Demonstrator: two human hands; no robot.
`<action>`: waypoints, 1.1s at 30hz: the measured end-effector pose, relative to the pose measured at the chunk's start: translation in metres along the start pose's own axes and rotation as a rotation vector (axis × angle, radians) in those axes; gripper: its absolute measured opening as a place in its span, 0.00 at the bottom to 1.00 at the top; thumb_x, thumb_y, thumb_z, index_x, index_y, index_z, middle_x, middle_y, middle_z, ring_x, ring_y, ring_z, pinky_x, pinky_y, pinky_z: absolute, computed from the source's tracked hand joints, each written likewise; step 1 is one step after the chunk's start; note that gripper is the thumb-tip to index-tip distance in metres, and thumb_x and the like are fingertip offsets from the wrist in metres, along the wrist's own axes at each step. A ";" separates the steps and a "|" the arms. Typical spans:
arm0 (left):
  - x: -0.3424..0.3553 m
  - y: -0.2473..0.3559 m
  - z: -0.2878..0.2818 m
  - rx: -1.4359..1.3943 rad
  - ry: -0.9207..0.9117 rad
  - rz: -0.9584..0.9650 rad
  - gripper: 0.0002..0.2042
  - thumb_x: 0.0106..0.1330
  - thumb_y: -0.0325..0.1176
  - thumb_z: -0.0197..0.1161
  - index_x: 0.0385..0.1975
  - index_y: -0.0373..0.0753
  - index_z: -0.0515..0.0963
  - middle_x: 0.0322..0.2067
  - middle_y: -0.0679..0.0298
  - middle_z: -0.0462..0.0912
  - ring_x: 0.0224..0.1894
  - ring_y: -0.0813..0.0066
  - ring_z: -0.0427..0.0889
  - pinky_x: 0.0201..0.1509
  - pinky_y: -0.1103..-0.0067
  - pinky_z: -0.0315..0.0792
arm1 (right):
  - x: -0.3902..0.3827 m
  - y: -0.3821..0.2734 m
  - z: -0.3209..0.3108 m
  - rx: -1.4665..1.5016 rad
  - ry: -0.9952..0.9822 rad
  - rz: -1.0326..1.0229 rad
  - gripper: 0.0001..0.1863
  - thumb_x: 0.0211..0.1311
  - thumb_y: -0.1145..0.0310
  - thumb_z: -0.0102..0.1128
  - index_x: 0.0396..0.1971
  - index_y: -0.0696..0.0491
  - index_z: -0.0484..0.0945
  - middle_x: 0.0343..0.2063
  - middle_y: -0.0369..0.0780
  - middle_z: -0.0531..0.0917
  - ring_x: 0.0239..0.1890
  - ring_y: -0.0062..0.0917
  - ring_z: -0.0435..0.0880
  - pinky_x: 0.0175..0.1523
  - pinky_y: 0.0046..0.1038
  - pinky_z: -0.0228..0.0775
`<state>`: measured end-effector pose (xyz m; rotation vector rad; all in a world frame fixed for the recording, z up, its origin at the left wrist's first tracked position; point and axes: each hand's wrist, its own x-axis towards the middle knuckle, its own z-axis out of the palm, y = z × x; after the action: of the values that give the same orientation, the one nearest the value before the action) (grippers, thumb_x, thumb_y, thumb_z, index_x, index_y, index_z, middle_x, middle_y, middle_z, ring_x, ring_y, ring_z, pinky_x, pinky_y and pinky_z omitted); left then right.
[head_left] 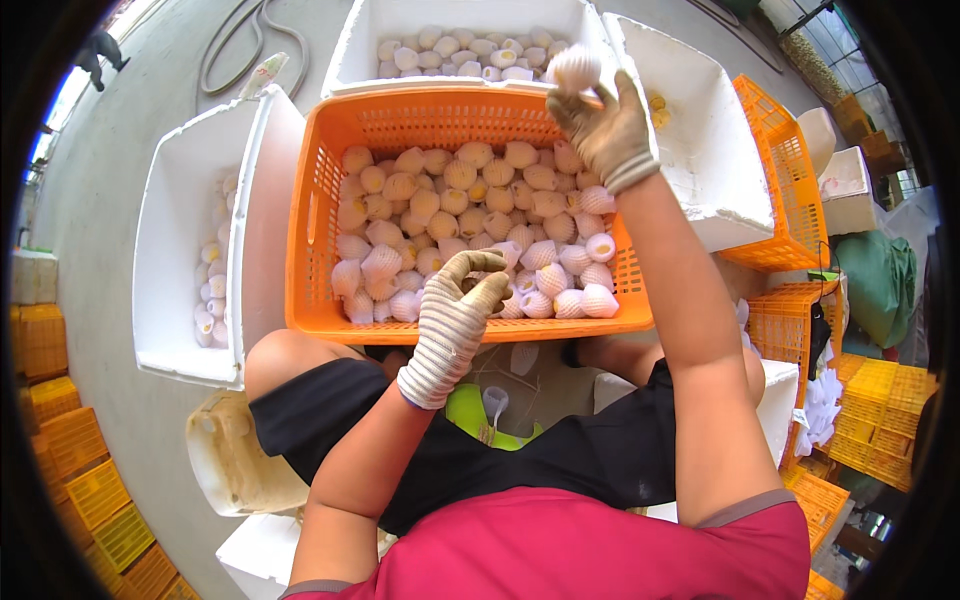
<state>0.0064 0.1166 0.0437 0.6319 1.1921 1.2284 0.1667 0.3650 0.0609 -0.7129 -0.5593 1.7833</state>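
Note:
My gloved left hand (462, 315) is over the near edge of an orange perforated crate (330, 320), fingers curled round something I cannot make out. The crate holds several rounded items in pale foam-net sleeves (460, 175). My gloved right hand (605, 135) is raised over the crate's back right corner, fingers spread; one sleeved item (575, 68) is at or just beyond its fingertips, and I cannot tell if they touch.
White foam boxes (180, 200) flank the crate and stand behind it, some holding sleeved items. Orange crates (785, 200) and yellow crates (890, 410) are stacked at both sides. A grey hose (215, 70) lies on the floor. Part of another person (100, 55) shows top left.

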 end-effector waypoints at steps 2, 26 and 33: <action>0.004 -0.002 -0.003 -0.140 -0.012 -0.087 0.09 0.69 0.30 0.58 0.44 0.35 0.77 0.38 0.62 0.83 0.35 0.78 0.84 0.40 0.82 0.79 | 0.038 0.000 -0.001 -0.392 0.186 -0.136 0.39 0.64 0.51 0.58 0.65 0.60 0.57 0.43 0.52 0.76 0.39 0.36 0.82 0.40 0.28 0.88; 0.024 -0.019 -0.009 -0.278 0.081 -0.259 0.25 0.67 0.27 0.59 0.64 0.36 0.62 0.55 0.57 0.70 0.52 0.70 0.78 0.50 0.77 0.79 | -0.087 0.067 -0.089 -1.246 -0.287 0.197 0.34 0.52 0.57 0.74 0.57 0.56 0.72 0.47 0.42 0.81 0.51 0.26 0.79 0.58 0.28 0.72; 0.006 -0.029 0.007 -0.274 -0.311 -0.330 0.29 0.66 0.30 0.64 0.65 0.38 0.62 0.53 0.61 0.73 0.52 0.74 0.78 0.53 0.77 0.79 | -0.189 0.048 -0.033 -1.478 -0.469 -0.166 0.17 0.62 0.67 0.62 0.50 0.57 0.79 0.47 0.46 0.78 0.52 0.36 0.78 0.58 0.31 0.70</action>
<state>0.0228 0.1151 0.0183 0.3848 0.8111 0.9502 0.2024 0.1716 0.0420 -1.1156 -2.2588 1.1226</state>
